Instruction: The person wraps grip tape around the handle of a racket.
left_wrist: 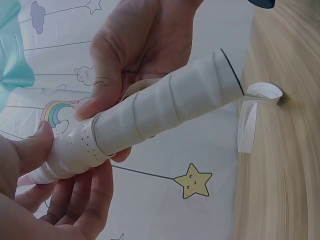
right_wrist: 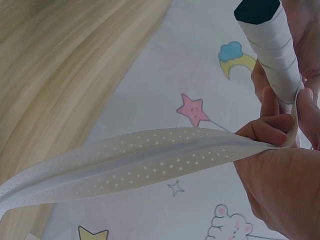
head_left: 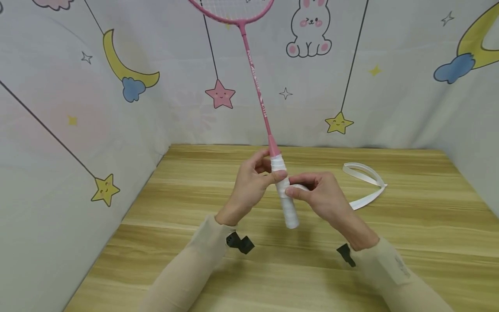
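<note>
A pink badminton racket [head_left: 255,78] is held tilted above the table, its head cut off by the top of the head view. My left hand [head_left: 249,184] grips the upper handle, with the thumb on its front. White perforated grip tape [left_wrist: 82,145] wraps this upper part over a smooth white handle [left_wrist: 160,107], whose butt end is dark. My right hand [head_left: 327,197] pinches the tape right beside the handle. From those fingers a loose strip of grip tape [right_wrist: 150,155] runs away, dotted with holes and creased lengthwise.
The free tape end [head_left: 368,200] loops on the wooden table [head_left: 187,268] to the right of my right hand. A pale curtain [head_left: 171,104] printed with moons, stars and a rabbit hangs behind and at the sides.
</note>
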